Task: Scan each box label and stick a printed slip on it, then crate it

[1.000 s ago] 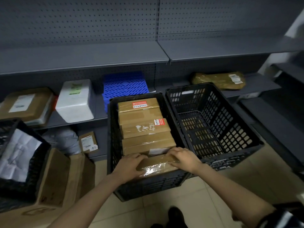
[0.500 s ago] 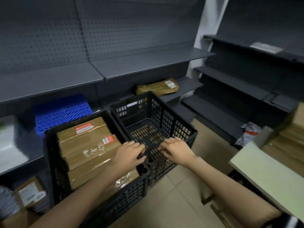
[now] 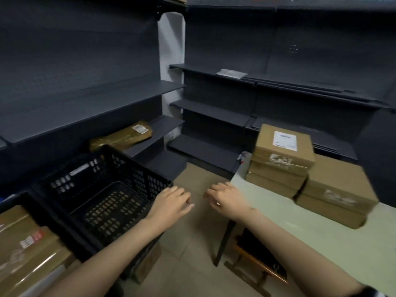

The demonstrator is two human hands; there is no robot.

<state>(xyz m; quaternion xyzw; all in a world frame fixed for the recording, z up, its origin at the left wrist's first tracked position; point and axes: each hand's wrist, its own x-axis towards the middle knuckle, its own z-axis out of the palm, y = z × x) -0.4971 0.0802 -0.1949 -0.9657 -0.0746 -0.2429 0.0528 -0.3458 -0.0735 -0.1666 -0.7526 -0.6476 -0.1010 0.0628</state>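
Nothing was sharp enough for me to read. Beyond my right hand (image 3: pixel 227 198), the top box of the stack (image 3: pixel 282 151) carried a white shipping label (image 3: pixel 285 141) whose print was only a blur, and a smeared whitish mark on its front side. Near my left forearm, the taped box (image 3: pixel 27 249) bore a red-and-white sticker (image 3: pixel 32 239), illegible. Far past my left hand (image 3: pixel 173 202), the wrapped parcel (image 3: pixel 122 138) had a small white label (image 3: pixel 140 128), also unreadable.

You stand among dark grey pegboard shelving (image 3: pixel 111 97) lining two walls, a white pillar (image 3: pixel 171 50) in its corner, beige tiled floor (image 3: pixel 192 260) below, dimly lit.
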